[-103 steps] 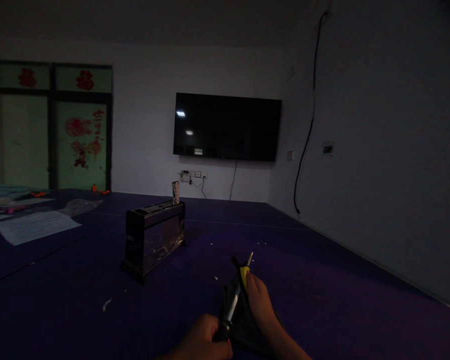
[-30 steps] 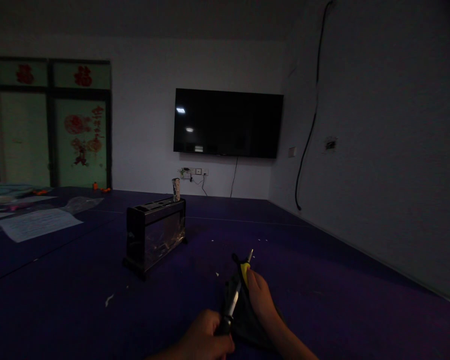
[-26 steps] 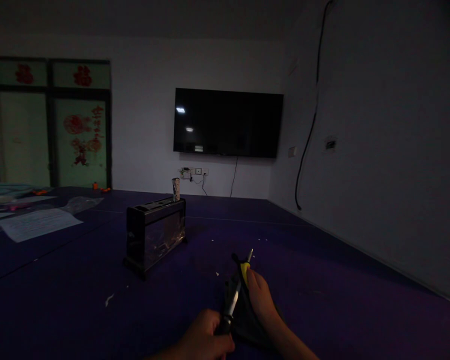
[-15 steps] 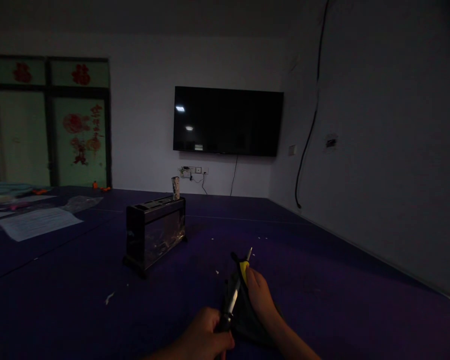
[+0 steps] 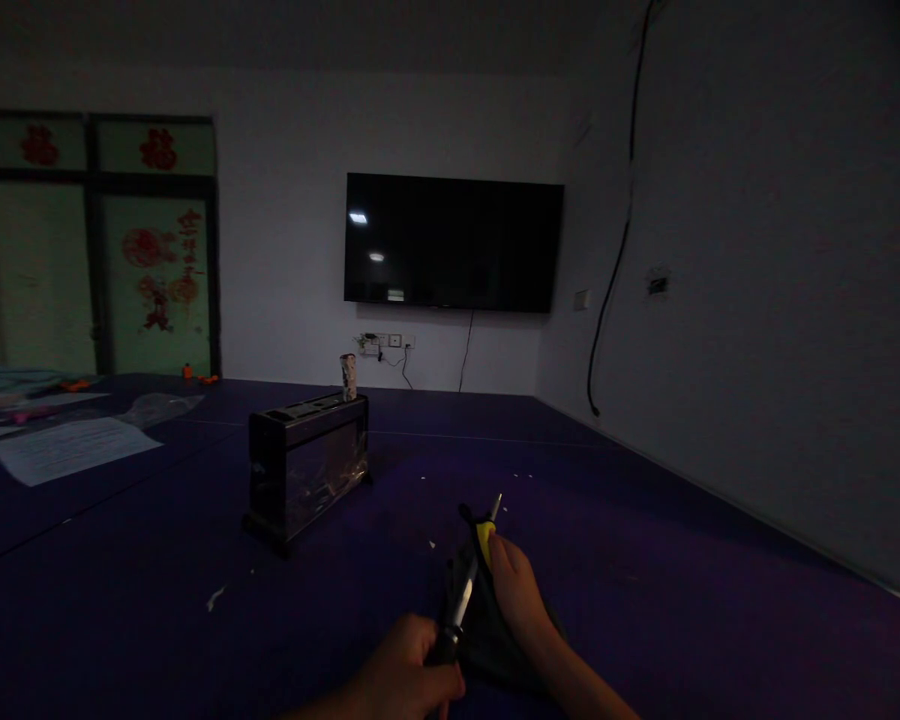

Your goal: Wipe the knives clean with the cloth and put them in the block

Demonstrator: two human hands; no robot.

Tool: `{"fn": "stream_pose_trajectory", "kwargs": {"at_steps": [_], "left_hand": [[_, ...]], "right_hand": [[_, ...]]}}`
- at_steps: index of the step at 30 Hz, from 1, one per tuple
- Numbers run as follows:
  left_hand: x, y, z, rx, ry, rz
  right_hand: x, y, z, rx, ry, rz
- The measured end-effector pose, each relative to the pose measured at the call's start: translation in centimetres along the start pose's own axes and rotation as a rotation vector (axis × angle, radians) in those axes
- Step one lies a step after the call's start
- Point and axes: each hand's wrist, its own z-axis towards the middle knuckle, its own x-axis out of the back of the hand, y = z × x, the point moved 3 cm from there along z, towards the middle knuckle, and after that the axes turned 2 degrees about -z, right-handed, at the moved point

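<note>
Low in the middle, my left hand point(image 5: 412, 670) is closed around the dark handle of a knife point(image 5: 463, 603). Its pale blade slants up and away to the right. My right hand point(image 5: 516, 588) pinches a yellow piece of cloth point(image 5: 484, 540) against the blade near its tip, which pokes out beyond. A dark, limp cloth point(image 5: 487, 640) hangs below the right hand and seems joined to the yellow part; the dim light hides its outline. Left of the hands stands a black knife block point(image 5: 307, 480) with a slotted top, and a patterned handle point(image 5: 349, 378) rises from its far end.
The hands are over a purple-covered table point(image 5: 645, 560) dotted with small white scraps point(image 5: 215, 598). Printed paper sheets point(image 5: 75, 448) and clear plastic wrap point(image 5: 161, 408) lie at the left. Small orange items point(image 5: 187, 371) sit at the far edge. A wall point(image 5: 795, 400) borders the right side.
The whole view has shifted slightly. Both hands keep their grip on the knife and cloth, with hardly any visible movement along the blade.
</note>
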Motion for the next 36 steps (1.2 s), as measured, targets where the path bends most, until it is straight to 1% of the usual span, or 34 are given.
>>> {"fn": "stream_pose_trajectory", "kwargs": {"at_steps": [2, 6, 9, 13, 18, 23, 27, 31, 33, 36], "left_hand": [[-0.1, 0.0, -0.1, 0.011, 0.008, -0.014], [-0.2, 0.1, 0.0, -0.024, 0.029, -0.033], [-0.2, 0.0, 0.1, -0.029, 0.041, -0.040], [-0.1, 0.2, 0.1, -0.023, 0.005, -0.014], [0.1, 0.6, -0.2, -0.032, -0.100, 0.027], [0.5, 0.1, -0.3, -0.018, -0.120, 0.037], [0.7, -0.2, -0.1, -0.019, -0.175, 0.016], [0.7, 0.0, 0.0, -0.051, -0.185, 0.014], [0.5, 0.1, -0.1, -0.055, -0.160, 0.033], [0.3, 0.3, -0.2, -0.034, -0.092, 0.049]], "right_hand": [[-0.1, -0.1, -0.1, 0.008, -0.016, 0.004], [-0.3, -0.3, -0.2, 0.037, -0.078, 0.021], [-0.4, -0.3, -0.1, 0.038, -0.087, 0.038], [-0.1, -0.1, 0.0, -0.003, -0.027, 0.065], [0.3, 0.1, 0.1, -0.078, 0.045, 0.125], [1.1, 0.4, 0.2, -0.124, 0.125, 0.158], [1.4, 0.5, 0.4, -0.129, 0.174, 0.163], [1.0, 0.4, 0.4, -0.106, 0.144, 0.159], [0.7, 0.2, 0.3, -0.086, 0.107, 0.152], [0.3, -0.1, 0.1, -0.056, 0.053, 0.132]]}}
